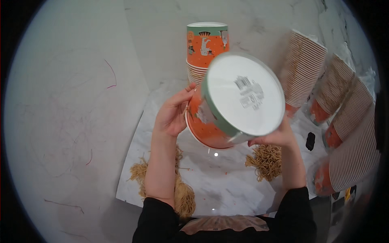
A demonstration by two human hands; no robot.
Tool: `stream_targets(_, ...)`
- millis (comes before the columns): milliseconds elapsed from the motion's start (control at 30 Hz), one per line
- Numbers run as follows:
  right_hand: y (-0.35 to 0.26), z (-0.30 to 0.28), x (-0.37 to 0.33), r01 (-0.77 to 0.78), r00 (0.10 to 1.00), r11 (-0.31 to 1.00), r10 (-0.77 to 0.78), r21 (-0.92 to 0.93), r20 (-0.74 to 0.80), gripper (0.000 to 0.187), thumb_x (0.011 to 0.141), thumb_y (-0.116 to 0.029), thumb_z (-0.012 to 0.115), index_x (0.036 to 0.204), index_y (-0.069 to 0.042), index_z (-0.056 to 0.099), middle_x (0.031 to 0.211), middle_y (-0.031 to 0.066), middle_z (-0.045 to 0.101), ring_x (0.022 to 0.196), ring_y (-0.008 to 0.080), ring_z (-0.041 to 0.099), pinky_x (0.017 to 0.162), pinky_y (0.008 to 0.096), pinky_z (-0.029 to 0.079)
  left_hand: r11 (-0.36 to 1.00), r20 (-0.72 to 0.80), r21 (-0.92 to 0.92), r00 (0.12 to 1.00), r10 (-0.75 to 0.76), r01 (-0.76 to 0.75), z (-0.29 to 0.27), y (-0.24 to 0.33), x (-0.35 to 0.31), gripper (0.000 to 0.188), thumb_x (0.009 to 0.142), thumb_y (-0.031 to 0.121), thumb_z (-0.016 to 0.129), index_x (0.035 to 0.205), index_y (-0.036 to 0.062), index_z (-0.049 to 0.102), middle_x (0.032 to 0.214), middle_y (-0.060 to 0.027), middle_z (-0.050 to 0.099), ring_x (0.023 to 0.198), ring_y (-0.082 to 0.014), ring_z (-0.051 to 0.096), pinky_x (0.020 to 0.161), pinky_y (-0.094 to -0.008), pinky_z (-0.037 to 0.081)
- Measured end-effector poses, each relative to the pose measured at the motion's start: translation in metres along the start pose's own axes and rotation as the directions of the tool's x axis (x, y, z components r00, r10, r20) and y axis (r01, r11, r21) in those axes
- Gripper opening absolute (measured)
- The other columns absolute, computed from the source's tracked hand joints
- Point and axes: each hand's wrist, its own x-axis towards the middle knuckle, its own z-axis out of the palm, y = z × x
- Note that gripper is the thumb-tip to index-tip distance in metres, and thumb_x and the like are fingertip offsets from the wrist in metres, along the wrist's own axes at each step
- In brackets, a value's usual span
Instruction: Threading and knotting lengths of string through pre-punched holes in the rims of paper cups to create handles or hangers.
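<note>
Both hands hold an orange and green paper bucket, tilted so that its white base with a printed label faces up toward me. My left hand grips its left side near the rim, fingers partly behind it. My right hand supports the lower right side, its thumb near the base edge and its other fingers mostly hidden. Just behind stands an upside-down stack of similar paper buckets. Under my left forearm lies a bundle of tan cords, and another tan cord bundle rests beside my right forearm.
Several long nested bucket stacks lie along the right, among them a cord-tied stack and a nearer stack. A small black object lies beside them. The white marble-patterned table has its front edge close to my body.
</note>
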Motion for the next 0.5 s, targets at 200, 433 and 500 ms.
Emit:
stream_targets(200,-0.019,0.002,0.081,0.309,0.896,0.931,-0.354,0.196,0.268,0.155,0.047,-0.033,0.101,0.159,-0.003,-0.001,0.165,0.0142,0.013,0.148,0.0246,0.024,0.120,0.0397,0.022,0.991,0.095,-0.081,0.989,0.112,-0.105,0.000,0.025,-0.016,0.032,0.095,0.001,0.056,0.126,-0.0076,0.055,0.117,-0.0202,0.066,0.103,-0.0270,0.069,0.090,-0.0374,0.061)
stream_targets(433,-0.053,0.041,0.147,0.223,0.953,0.933,-0.269,0.282,0.138,0.136,0.046,-0.028,0.099,0.156,-0.002,0.023,0.151,0.0137,0.042,0.139,0.0242,0.042,0.117,0.0378,0.030,0.970,0.331,-0.140,0.913,0.237,-0.201,-0.028,0.050,-0.017,0.044,0.107,0.032,0.045,0.140,0.0028,0.048,0.136,-0.0112,0.059,0.117,-0.0273,0.062,0.096,-0.0426,0.056)
stream_targets(500,-0.062,0.046,0.168,0.201,0.976,0.943,-0.215,0.266,0.025,0.133,0.051,-0.034,0.098,0.154,0.001,0.022,0.147,0.0166,0.043,0.135,0.0265,0.047,0.114,0.0397,0.037,0.925,-0.026,0.236,0.949,0.314,-0.299,-0.015,0.052,-0.022,0.073,0.101,0.061,0.043,0.145,0.0042,0.039,0.140,-0.0147,0.053,0.126,-0.0270,0.054,0.105,-0.0463,0.047)
